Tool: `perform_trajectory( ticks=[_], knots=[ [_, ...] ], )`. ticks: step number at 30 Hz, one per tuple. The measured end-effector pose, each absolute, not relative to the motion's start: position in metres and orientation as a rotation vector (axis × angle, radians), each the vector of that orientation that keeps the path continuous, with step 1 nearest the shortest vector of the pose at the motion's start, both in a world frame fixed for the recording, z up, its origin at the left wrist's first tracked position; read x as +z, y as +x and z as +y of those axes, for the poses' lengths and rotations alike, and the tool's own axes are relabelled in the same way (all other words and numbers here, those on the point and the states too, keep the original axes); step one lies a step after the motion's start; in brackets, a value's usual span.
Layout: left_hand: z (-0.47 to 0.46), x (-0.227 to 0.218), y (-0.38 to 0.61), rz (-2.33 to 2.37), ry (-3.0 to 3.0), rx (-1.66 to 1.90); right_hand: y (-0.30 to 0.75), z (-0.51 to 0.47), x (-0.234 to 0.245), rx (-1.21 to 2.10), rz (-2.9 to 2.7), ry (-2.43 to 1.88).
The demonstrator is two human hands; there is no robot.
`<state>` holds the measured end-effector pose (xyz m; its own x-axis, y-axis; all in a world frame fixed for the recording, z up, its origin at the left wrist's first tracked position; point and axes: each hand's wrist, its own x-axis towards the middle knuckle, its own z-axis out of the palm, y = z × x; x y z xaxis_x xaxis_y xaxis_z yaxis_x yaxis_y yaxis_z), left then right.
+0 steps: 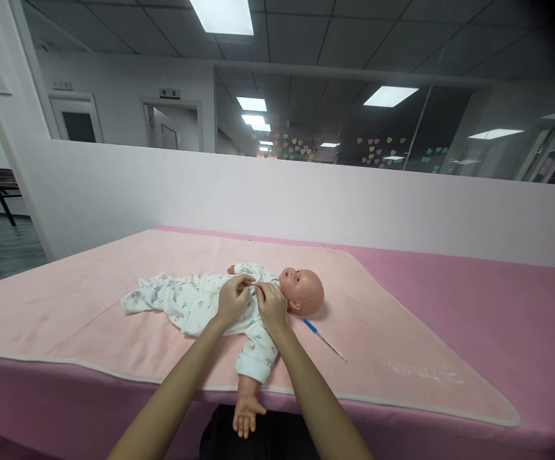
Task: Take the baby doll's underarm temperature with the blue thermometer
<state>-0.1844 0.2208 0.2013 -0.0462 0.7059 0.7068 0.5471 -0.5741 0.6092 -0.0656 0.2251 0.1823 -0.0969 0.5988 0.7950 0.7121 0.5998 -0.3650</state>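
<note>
A baby doll (308, 292) lies on its back, head to the right, dressed in a white patterned onesie (195, 303). Both my hands meet at the upper chest of the onesie, just below the doll's chin. My left hand (232, 300) has its fingers bent and pinched at the front opening. Close beside it, my right hand (272, 306) pinches the cloth near the collar. The fingertips partly hide the fastening between them. One doll arm (247, 402) hangs over the table's near edge, palm up.
A thin clear stick with a blue end (325, 340), perhaps a thermometer, lies right of the doll. A peach blanket (402, 345) covers much of the pink tabletop (497, 306). Behind stands a low white wall (306, 198) with glass above it.
</note>
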Motion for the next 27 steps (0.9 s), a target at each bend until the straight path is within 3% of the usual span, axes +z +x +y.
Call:
perform_trajectory(
  ticks=[7,27],
  knots=[
    [0.216,0.203,-0.179,1.536,2.393,1.511,-0.066,0.222,0.182,-0.118,-1.793,-1.098],
    [0.202,0.191,-0.175,1.910,2.377,1.603,-0.068,0.224,0.179,-0.235,-1.776,-1.167]
  ],
)
